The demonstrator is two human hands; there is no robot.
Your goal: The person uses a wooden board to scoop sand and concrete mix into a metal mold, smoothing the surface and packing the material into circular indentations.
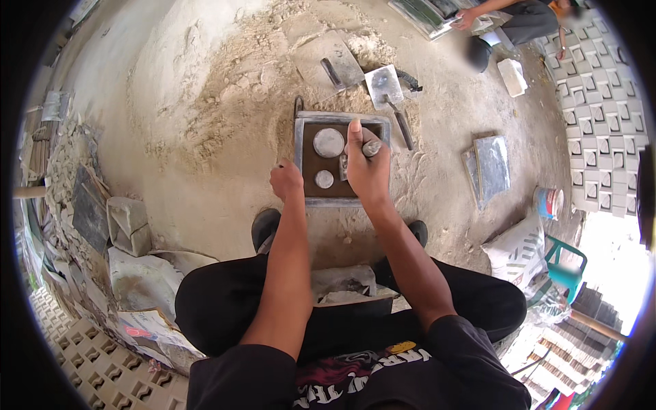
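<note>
On the ground in front of me lies a rectangular grey mould frame [331, 202] with a dark brown, smooth filling. Two round pale discs sit in it, a larger disc [329, 143] and a smaller disc [324, 179] nearer to me. My right hand [367, 169] is over the frame's right half, closed round the handle of a trowel [371, 148], thumb stretched forward. A bit of its grey blade shows beside the fingers; the rest is hidden. At the frame's left edge my left hand [287, 180] is curled closed; whether anything is inside it is hidden.
Beyond the frame lie a float board [345, 65] and a trowel with a pale square blade [384, 87]. Loose sand [236, 96] spreads at far left. Flat plates [492, 167], a sack [523, 249] and stacked blocks [601, 123] stand right. Another person's hand [467, 18] works at far right.
</note>
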